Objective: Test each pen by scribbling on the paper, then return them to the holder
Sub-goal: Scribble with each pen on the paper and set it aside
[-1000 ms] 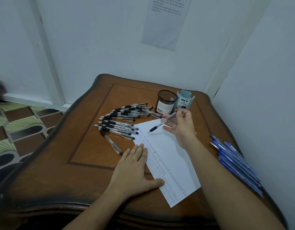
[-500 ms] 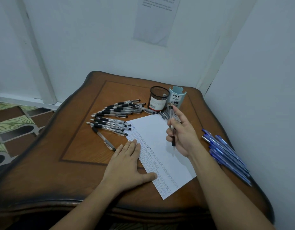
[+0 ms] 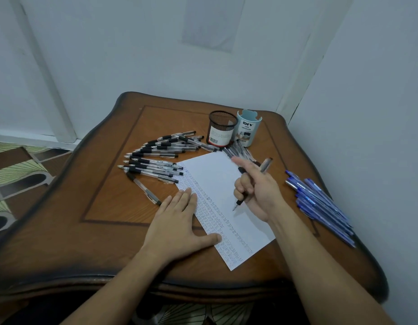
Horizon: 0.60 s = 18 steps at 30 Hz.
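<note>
— What is laid out?
— A table (image 3: 104,207) is seen bearing paper (image 3: 226,184), loose pens (image 3: 156,158) and two holders (image 3: 221,129).
— And the hands?
— The paper is pinned by the flat, released left hand (image 3: 180,226); a pen (image 3: 242,195) is grasped in the right hand (image 3: 257,191), tip just above the paper.

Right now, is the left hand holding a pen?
No, the left hand lies flat and open on the paper, pinning it down, while the right hand holds the pen.

Head-worn view, down over table (image 3: 109,207)
</note>
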Motion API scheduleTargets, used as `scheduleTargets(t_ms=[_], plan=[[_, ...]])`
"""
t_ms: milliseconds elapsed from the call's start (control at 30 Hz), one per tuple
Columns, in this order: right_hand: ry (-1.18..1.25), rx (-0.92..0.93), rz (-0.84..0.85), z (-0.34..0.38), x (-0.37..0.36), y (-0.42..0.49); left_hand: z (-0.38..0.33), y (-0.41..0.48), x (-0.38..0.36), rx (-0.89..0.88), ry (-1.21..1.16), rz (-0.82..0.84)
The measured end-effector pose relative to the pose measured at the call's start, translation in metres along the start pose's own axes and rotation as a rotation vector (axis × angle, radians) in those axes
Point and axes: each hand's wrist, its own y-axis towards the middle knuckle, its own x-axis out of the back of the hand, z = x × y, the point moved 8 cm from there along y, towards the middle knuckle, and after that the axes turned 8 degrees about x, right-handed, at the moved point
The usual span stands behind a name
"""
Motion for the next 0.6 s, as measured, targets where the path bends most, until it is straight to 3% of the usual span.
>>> scheduleTargets(t_ms=[133,367,500,600], plan=[[-0.113,-0.086,0.058,-0.015,0.012,-0.014,0.001,0.000,-0.001,-0.004,-0.002,-0.003],[-0.353,0.101,0.134,-0.031,0.019,-0.027,0.000,0.001,-0.002,-0.003,0.008,-0.015],[-0.470,0.067,0.232,-0.040,0.011,-0.031,0.000,0.001,-0.002,-0.007,0.016,-0.015],[-0.535,0.102,0.184,-0.038,0.016,-0.030,0.000,0.001,-0.003,-0.008,0.018,-0.010]])
